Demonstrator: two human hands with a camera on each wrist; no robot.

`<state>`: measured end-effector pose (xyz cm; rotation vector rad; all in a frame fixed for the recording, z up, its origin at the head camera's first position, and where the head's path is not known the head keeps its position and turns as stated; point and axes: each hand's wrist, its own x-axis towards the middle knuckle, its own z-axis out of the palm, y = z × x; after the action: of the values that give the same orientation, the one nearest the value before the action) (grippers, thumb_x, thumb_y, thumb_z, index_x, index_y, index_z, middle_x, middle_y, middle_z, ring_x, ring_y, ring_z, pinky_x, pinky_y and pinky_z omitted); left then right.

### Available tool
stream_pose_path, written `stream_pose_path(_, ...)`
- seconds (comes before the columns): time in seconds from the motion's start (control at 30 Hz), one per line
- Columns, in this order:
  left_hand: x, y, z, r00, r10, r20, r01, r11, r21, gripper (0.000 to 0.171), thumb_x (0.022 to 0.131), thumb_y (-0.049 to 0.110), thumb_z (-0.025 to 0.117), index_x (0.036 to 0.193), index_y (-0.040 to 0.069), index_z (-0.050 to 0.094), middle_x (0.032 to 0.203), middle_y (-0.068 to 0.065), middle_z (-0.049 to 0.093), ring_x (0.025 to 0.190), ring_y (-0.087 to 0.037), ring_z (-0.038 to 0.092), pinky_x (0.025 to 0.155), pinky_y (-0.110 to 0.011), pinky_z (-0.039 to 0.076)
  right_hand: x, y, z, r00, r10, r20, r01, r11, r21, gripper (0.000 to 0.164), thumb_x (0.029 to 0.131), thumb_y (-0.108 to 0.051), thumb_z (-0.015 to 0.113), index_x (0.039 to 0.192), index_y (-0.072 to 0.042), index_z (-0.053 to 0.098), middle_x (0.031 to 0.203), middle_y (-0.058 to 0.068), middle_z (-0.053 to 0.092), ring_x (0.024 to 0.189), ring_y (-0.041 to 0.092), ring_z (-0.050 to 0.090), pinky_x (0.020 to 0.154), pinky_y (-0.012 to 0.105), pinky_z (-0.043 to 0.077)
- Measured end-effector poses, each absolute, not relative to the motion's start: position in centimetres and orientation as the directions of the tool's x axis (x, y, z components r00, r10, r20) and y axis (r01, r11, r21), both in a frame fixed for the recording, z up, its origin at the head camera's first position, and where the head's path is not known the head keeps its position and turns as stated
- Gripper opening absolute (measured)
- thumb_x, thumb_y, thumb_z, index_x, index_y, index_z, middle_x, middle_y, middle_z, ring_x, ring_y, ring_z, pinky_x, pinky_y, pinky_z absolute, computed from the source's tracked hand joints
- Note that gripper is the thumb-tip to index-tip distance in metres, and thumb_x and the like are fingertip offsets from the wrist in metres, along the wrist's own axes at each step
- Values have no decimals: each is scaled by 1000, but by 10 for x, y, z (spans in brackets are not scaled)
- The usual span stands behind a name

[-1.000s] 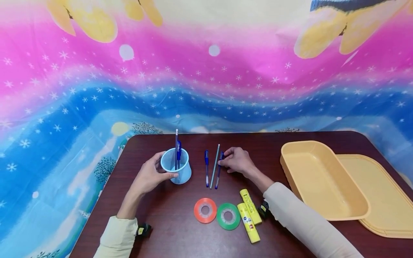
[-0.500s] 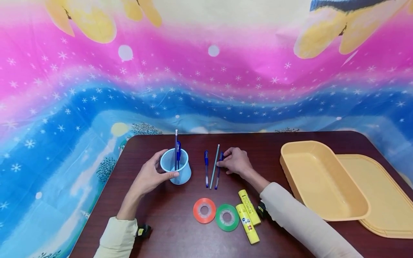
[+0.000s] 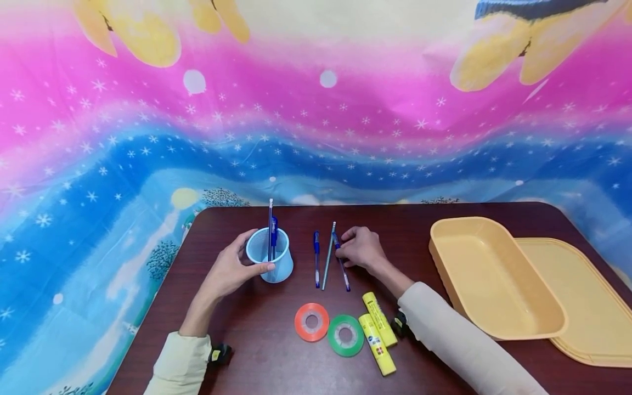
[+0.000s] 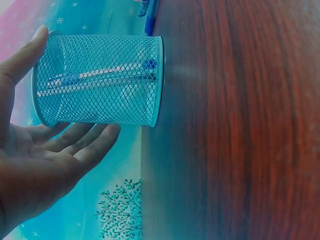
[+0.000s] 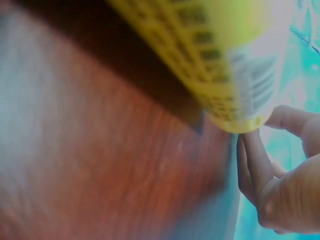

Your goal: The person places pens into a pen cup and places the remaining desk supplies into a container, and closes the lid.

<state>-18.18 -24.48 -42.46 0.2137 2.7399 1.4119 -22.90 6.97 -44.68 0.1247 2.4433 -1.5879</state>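
My left hand (image 3: 232, 269) holds a light-blue mesh pen cup (image 3: 282, 269), thumb on the near side and fingers round the other. Inside the cup stand a pencil (image 3: 270, 211) with a white end and a blue-capped pen (image 3: 274, 230); the left wrist view shows them through the mesh (image 4: 100, 90). My right hand (image 3: 364, 248) pinches another blue-capped pen (image 3: 343, 269) near its cap, its far end slanting right on the table. Left of that pen lie a grey-green pencil (image 3: 328, 258) and a further blue pen (image 3: 317, 260). In the right wrist view, a yellow glue stick (image 5: 200, 55) partly hides the fingertips.
Nearer me lie an orange tape roll (image 3: 299, 322), a green tape roll (image 3: 333, 336) and two yellow glue sticks (image 3: 377, 345), close to the right wrist's black camera (image 3: 399, 323). On the right, a yellow tray (image 3: 489, 274) overlaps its flat lid (image 3: 587, 296). A printed cloth hangs behind the table.
The pen under my right hand has turned, its lower end swinging right, away from the pencil. The glue sticks and tape rolls have shifted slightly left. My left hand and the cup stay put.
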Motion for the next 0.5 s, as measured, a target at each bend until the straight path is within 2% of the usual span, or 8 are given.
stream_pose_path(0.17, -182, -245, -426, -989, 146, 14, 97, 579, 809, 100, 72, 50, 86, 152, 19, 36, 145, -11, 51, 135, -35, 49, 102, -54, 49, -228, 74, -442, -963, -89, -253, 214, 315, -924, 37, 84, -3, 75, 119, -2, 63, 100, 14, 73, 77, 22, 73, 65, 42, 62)
stream_pose_path(0.5, -184, -245, -427, -987, 156, 25, 109, 556, 824, 96, 74, 48, 86, 151, 20, 38, 143, -9, 53, 132, -33, 53, 101, -53, 50, -230, 78, -415, -976, -175, -131, 129, 23, -991, 43, 91, 2, 65, 132, 1, 54, 109, 16, 58, 91, 27, 70, 82, 50, 59)
